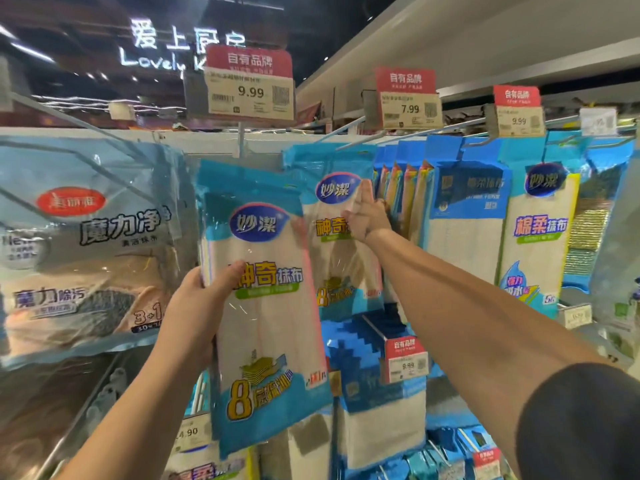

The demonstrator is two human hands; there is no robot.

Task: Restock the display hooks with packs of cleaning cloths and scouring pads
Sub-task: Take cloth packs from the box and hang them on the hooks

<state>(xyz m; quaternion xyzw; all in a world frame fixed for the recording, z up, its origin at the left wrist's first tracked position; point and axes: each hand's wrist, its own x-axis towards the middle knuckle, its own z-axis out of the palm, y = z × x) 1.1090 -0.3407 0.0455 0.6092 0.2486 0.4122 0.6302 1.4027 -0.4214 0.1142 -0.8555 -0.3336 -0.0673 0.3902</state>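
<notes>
left hand [194, 306] gripping cloth pack [266, 323] by its edge, held up under 9.99 price tag [249, 95]. right hand [367, 216] flat-ish, fingers out, pressing hanging pack [332, 237] on hook, not gripping.

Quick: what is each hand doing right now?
Left hand: closed on a cloth pack.
Right hand: open, fingers against a hanging pack.

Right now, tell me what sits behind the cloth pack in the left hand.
Behind the held pack hangs a matching pack, touched by the right hand. The hook itself is covered.
</notes>
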